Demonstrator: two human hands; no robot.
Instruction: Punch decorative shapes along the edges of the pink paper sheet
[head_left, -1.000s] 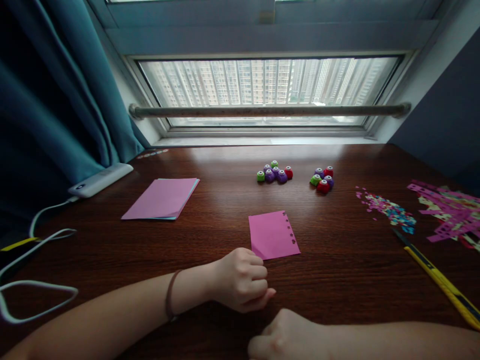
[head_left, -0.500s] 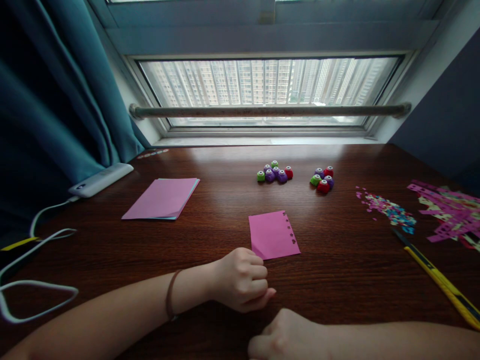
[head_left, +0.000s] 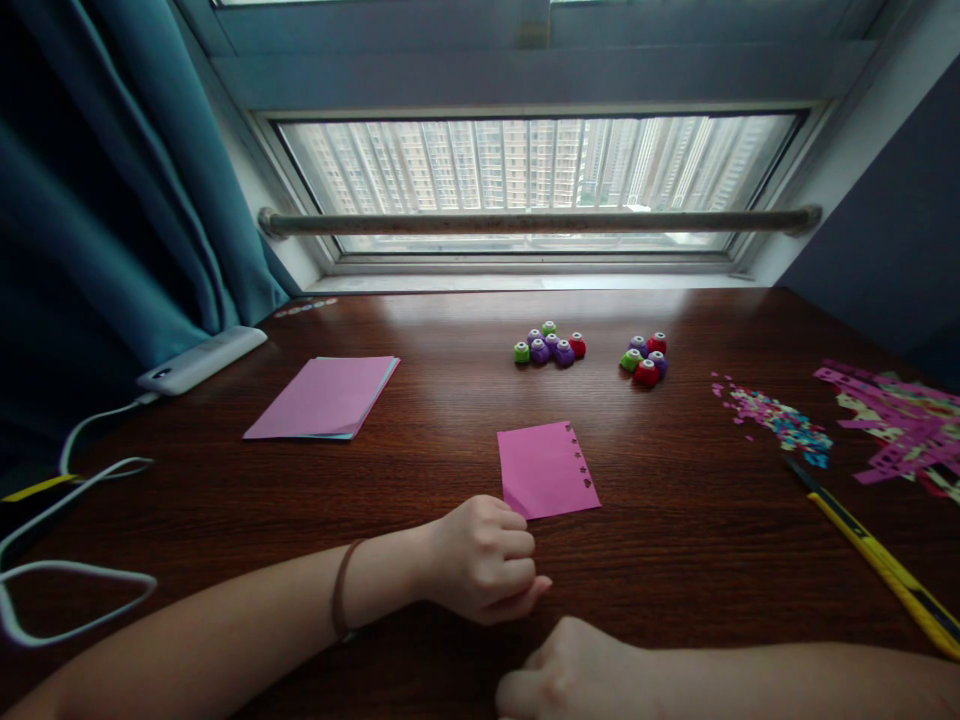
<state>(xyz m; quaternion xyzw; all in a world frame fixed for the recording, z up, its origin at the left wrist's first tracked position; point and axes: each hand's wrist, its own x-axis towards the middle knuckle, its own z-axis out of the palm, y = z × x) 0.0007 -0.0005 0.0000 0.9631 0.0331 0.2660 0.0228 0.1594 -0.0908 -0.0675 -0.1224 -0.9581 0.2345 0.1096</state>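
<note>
My left hand (head_left: 487, 562) rests on the table in a loose fist, with the fingers curled inward and nothing visible in it. Its knuckles lie at the lower left corner of a pink sheet of paper (head_left: 544, 468), overlapping it in view. Small shapes are punched along that sheet's right edge. Closer to me, my right hand (head_left: 562, 675) is also closed, apart from the paper. The bottom of the picture cuts off part of it, and its fingertips are hidden; I see nothing held in it.
Small green, purple and red craft punches (head_left: 551, 348) stand in two groups. At right lie confetti (head_left: 787, 425), punched paper strips (head_left: 900, 415) and a yellow utility knife (head_left: 877, 555). To the left are stacked coloured paper (head_left: 326, 398), a white power bank (head_left: 206, 358) and its cable (head_left: 75, 565).
</note>
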